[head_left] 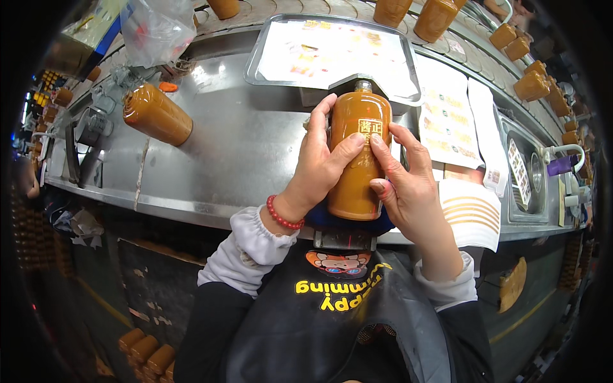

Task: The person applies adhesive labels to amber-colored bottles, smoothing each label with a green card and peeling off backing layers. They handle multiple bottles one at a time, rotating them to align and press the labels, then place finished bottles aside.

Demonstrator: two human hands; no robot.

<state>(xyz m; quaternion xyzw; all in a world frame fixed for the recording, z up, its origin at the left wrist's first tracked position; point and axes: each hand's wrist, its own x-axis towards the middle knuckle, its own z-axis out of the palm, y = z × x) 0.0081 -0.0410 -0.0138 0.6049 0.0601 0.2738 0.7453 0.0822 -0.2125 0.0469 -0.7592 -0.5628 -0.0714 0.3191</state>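
A glossy brown bottle [355, 172] lies in front of me on a dark blue pad [387, 223], its clear neck pointing away. Gold characters in a square frame, with more below, mark its upper face. My left hand [325, 156] wraps the bottle's left side, its thumb pressed on the characters. On the right side, my right hand [408, 182] grips the bottle, a fingertip beside the left thumb and the thumb lower down. The fingers' undersides are hidden. Just beyond the neck stands a metal tray [254, 73] holding a wet-looking white sheet with printed pieces.
Another brown bottle [158, 115] lies at left on the steel table [211, 147], near an orange scrap [168, 87] and a plastic bag [156, 29]. Printed sheets [448, 115] and striped paper [471, 214] lie at right, beside a sink [543, 214]. More bottles stand on a conveyor [332, 9] behind.
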